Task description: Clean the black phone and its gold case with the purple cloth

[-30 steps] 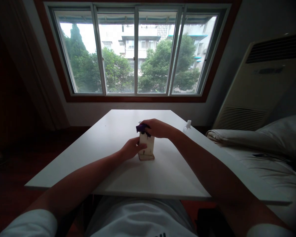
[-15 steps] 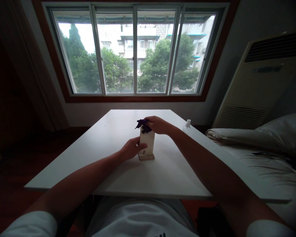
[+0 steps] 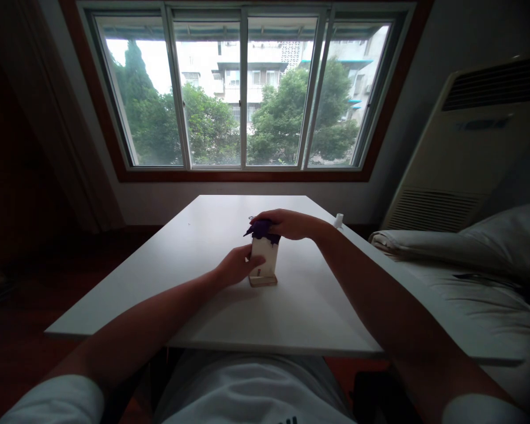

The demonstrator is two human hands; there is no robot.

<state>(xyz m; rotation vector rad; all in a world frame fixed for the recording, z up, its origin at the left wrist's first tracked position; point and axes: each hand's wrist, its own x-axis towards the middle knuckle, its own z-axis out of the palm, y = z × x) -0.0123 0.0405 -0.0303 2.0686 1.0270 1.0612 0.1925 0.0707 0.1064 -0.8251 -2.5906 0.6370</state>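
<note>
An upright cream-coloured stand, shaped like a phone stand with a low ledge at its foot, rests on the white table. My left hand grips its left side, thumb across the front and the other fingers hidden behind. Draped over its top is a dark purple cloth. My right hand presses that cloth onto the top edge from above, its fingers closed over it. The upper part of the stand is covered by the cloth.
A small bottle with a white cap stands beyond my right wrist, partly hidden by it. A bed or couch with pale covers lies along the table's right side. The window is behind the table.
My right hand has shifted slightly right with the purple cloth, which now spreads across more of the stand's top and hides the dark marks there. My left hand keeps its hold.
</note>
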